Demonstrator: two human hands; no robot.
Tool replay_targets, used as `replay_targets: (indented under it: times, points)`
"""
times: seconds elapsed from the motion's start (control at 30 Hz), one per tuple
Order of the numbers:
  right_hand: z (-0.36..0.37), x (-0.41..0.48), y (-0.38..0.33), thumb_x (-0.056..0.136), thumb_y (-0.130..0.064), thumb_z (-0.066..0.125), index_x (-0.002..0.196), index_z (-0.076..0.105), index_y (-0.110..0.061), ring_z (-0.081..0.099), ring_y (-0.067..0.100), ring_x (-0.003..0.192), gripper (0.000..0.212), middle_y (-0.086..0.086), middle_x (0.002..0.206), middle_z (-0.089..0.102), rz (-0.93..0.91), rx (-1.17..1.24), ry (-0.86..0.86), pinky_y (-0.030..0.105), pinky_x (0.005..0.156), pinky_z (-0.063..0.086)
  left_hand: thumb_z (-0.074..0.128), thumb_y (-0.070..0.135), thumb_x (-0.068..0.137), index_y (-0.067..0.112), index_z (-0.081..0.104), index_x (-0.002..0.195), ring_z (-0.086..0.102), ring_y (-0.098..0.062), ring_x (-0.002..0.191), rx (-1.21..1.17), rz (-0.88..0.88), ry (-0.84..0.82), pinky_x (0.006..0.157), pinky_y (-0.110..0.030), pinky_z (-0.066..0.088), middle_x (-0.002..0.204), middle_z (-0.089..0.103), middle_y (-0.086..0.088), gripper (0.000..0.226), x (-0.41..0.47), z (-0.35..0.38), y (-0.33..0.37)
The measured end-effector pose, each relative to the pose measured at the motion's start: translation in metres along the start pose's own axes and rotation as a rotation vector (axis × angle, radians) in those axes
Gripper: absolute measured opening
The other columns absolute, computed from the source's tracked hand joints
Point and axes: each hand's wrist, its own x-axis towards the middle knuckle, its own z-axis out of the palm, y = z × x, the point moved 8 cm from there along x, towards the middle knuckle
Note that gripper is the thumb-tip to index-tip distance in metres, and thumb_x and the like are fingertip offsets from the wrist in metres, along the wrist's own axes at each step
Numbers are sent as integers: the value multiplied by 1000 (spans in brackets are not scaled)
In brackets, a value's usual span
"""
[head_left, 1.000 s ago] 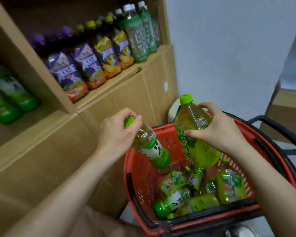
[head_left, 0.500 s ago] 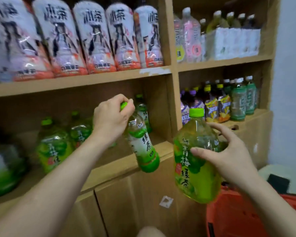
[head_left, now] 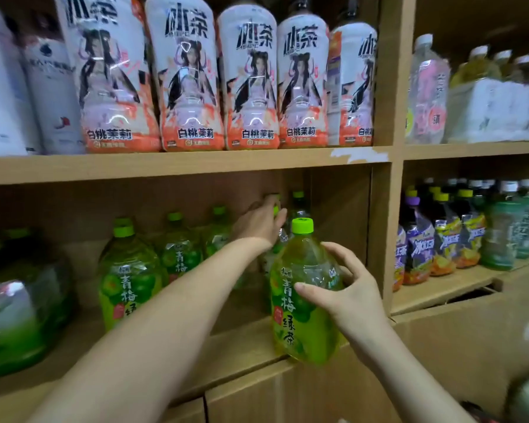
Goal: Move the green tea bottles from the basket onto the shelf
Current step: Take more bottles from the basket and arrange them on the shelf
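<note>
Left hand (head_left: pixel 258 224) reached into shelf (head_left: pixel 242 340) gripping small bottle (head_left: pixel 282 236); right hand (head_left: pixel 351 297) grips large bottle (head_left: pixel 290 325).

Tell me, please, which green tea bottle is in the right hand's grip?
The big bottle nearest the camera, at the shelf's edge, with the right hand round it; the left hand holds a smaller bottle further back.

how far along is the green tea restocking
Done: several green tea bottles stand on the shelf. In hand: the left hand holds a smaller bottle deep at the back; the right hand holds a large bottle at the shelf's edge. Left: placing both; the basket's contents are out of view.
</note>
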Motion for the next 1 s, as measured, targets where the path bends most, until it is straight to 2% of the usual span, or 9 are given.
replay_targets:
  times: [0.13,0.23,0.33,0.43,0.63,0.77,0.83,0.9,1.0]
  points:
    - [23,6,17,57,-15,88,118,57,-37,66,3,95,72,-9,109,67,26,39,-102,30,84,56,35,49,96,28,30,134,49,-38,119,-159,-32,-224,98,-46,41,133,47,-17,44,12,28,-11]
    - [36,11,20,71,-20,76,133,46,-40,61,-8,101,72,-15,119,62,63,82,-297,16,77,53,42,48,94,30,36,134,46,-33,122,-174,-34,-180,98,-44,41,133,50,-15,44,14,27,-12]
    - [43,8,16,81,-39,59,141,20,-52,53,-11,112,73,-28,124,51,73,-85,-453,14,90,47,41,47,95,28,35,142,45,-30,127,-296,-57,-120,101,-37,40,140,49,-13,51,0,9,-12]
    - [42,1,10,84,-52,48,142,7,-53,50,4,110,71,-8,126,44,11,-378,-298,29,99,44,35,50,96,32,28,144,45,-27,128,-461,-160,-42,104,-36,37,141,48,-6,52,-40,-23,-26]
    - [74,-16,5,74,-70,51,148,-6,-34,56,29,107,100,8,131,39,-14,-701,-104,38,84,48,38,48,96,40,26,144,46,-8,127,-599,-32,-201,103,-23,36,140,50,5,50,-158,-17,-41]
    - [111,-11,7,68,-71,59,147,-9,-30,53,31,115,112,11,138,40,-71,-739,-94,39,86,47,49,42,94,42,34,141,42,4,128,-610,-50,-123,109,-29,37,140,46,19,49,-174,-34,-79]
    - [128,-10,11,62,-73,63,146,-4,-30,54,33,107,116,12,131,35,-58,-727,-67,38,82,48,61,40,86,34,43,137,45,-6,125,-348,-118,115,105,-27,37,133,51,13,54,-176,-63,-109]
    - [144,-9,11,59,-71,68,145,1,-29,56,32,93,117,9,117,30,-52,-719,-39,36,75,50,72,44,73,24,39,139,39,-26,128,12,-188,386,104,-38,35,138,45,-4,76,-177,-93,-140]
    - [168,-5,12,61,-68,69,145,3,-27,52,27,77,114,4,106,26,-33,-702,-48,35,67,50,82,49,59,23,17,146,28,-36,135,-24,-418,366,111,-48,28,150,27,-13,112,-168,-88,-200]
